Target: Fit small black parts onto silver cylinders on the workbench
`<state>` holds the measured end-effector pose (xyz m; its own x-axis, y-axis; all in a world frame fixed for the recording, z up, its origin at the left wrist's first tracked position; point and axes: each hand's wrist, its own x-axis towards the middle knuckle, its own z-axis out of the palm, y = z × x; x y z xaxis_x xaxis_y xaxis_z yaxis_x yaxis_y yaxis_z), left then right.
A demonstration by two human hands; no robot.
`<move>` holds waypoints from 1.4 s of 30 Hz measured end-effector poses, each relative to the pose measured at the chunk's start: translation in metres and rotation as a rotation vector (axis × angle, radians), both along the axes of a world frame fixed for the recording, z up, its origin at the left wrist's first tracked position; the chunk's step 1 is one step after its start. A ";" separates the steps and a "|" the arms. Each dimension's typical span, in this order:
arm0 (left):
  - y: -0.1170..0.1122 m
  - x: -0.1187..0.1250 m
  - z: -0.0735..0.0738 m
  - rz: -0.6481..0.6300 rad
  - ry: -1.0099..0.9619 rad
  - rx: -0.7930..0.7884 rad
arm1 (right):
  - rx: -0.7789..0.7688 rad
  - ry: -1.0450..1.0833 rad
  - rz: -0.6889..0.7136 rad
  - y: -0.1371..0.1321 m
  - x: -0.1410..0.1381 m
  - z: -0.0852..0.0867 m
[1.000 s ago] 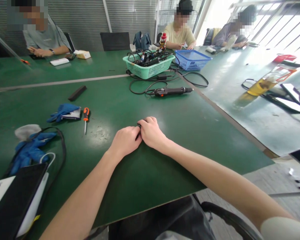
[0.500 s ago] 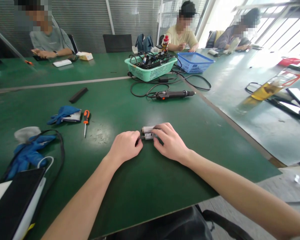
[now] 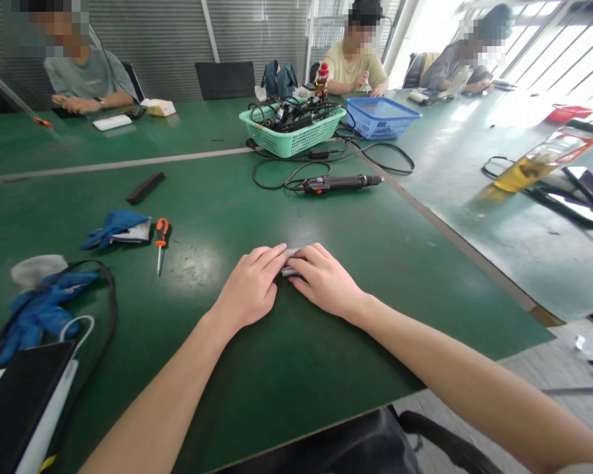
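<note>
- Right at the centre of things, curving the right hand point(image 3: 326, 280) over a small silvery piece point(image 3: 290, 271), fingers across the top, thumb low on the near side, clamped on it by the look of things.
- In from the opposite side with the left hand point(image 3: 252, 283), fingers stretched forward, tips right at the piece; cannot tell whether gripping or merely resting there.
- Holding both hands close together, tips nearly meeting, showing only slivers of silver between; cannot make out the full shape, or whether one piece or two.
- Working low over the green bench point(image 3: 277, 368), well in from the near edge, with bare forearms point(image 3: 454, 355) angled in from the bottom corners.
- Glancing left: seeing a screwdriver point(image 3: 162, 230), handle orange and black, shaft toward the near side, just beside a folded blue glove point(image 3: 116, 229).
- Nearer on that flank, finding a second blue glove point(image 3: 49, 309), a looping dark cord point(image 3: 112, 296) and a black-screened device point(image 3: 24, 388).
- Farther up, picking out a slim black bar point(image 3: 145, 187) lying aslant.
- Straight ahead, past the fingers, spotting a dark power tool point(image 3: 343, 184) flat on the bench, then a mint-green basket point(image 3: 291, 143) heaped with black gear point(image 3: 286, 117), next to a blue basket point(image 3: 383, 123).
- Off right, noting a bottle point(image 3: 524, 172) of amber liquid.
- Across the far side, counting three seated co-workers point(image 3: 356, 69).
</note>
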<state>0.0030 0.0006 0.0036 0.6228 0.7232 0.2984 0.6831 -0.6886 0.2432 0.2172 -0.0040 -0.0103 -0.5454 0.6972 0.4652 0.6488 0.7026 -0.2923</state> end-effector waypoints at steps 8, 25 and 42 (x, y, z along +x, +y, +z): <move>-0.002 0.000 -0.002 0.015 -0.017 -0.016 | -0.007 -0.020 0.075 0.003 0.004 0.006; 0.000 0.002 -0.005 0.047 -0.055 0.025 | -0.194 0.035 0.143 -0.012 0.010 0.016; -0.006 0.001 0.003 -0.083 0.081 -0.049 | -0.206 0.043 0.187 -0.011 0.011 0.016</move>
